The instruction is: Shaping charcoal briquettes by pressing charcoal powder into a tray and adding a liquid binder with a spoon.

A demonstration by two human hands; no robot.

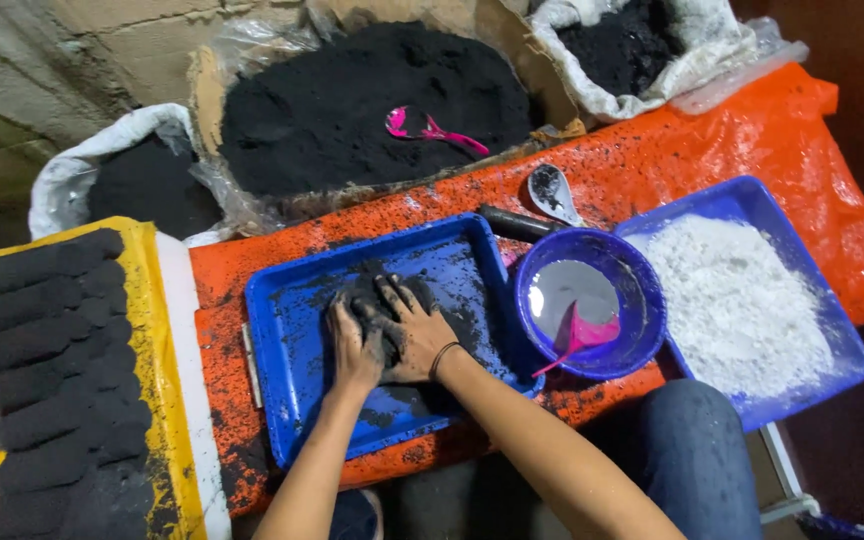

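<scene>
Both hands [382,335] pressing black lump [367,295] — underneath, blue tray [292,400].

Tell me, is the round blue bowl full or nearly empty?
Nearly empty: the blue bowl shows its pale bare bottom, with only a pink spoon resting inside.

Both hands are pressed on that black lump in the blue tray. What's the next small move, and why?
Probably roll the black lump forward under both palms to lengthen it. The left hand and right hand lie flat on it in the blue tray, and it looks stubbier than the finished black logs on the yellow sheet.
</scene>
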